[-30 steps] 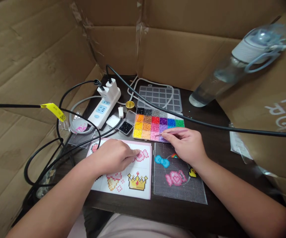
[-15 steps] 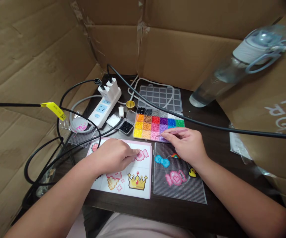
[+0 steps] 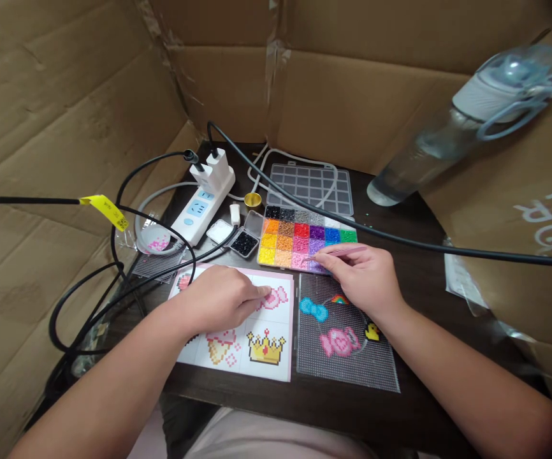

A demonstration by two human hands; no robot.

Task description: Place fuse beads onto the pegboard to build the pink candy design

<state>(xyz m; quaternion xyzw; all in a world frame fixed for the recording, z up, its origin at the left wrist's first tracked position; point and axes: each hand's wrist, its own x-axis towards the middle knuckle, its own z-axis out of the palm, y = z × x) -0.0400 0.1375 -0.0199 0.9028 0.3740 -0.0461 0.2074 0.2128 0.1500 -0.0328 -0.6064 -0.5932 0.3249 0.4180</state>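
Observation:
My right hand (image 3: 364, 274) pinches pink tweezers (image 3: 343, 251). Their tip reaches into the light-pink compartment of the bead box (image 3: 299, 245), which is sorted by colour. On the printed pattern sheet (image 3: 269, 328), my left hand (image 3: 223, 296) rests with its index finger stretched out at the pink candy picture (image 3: 278, 298) and its other fingers curled; it holds nothing. Below my right hand lies a clear pegboard (image 3: 324, 376) bearing a pink bead candy (image 3: 339, 342), a blue bow (image 3: 313, 310), a yellow duck (image 3: 371, 331) and a partly covered rainbow (image 3: 339, 299).
Small boxes of black beads (image 3: 244, 243) and white beads (image 3: 219, 232) stand beside a power strip (image 3: 204, 204). A black cable (image 3: 391, 236) crosses above the bead box. Farther back are a gold cup (image 3: 252, 201), an empty-looking lid (image 3: 309, 185) and a water bottle (image 3: 429, 153). Cardboard walls (image 3: 352, 95) surround the table.
The view has shifted very slightly. Both hands stay in nearly the same places, with the tweezers still at the pink beads.

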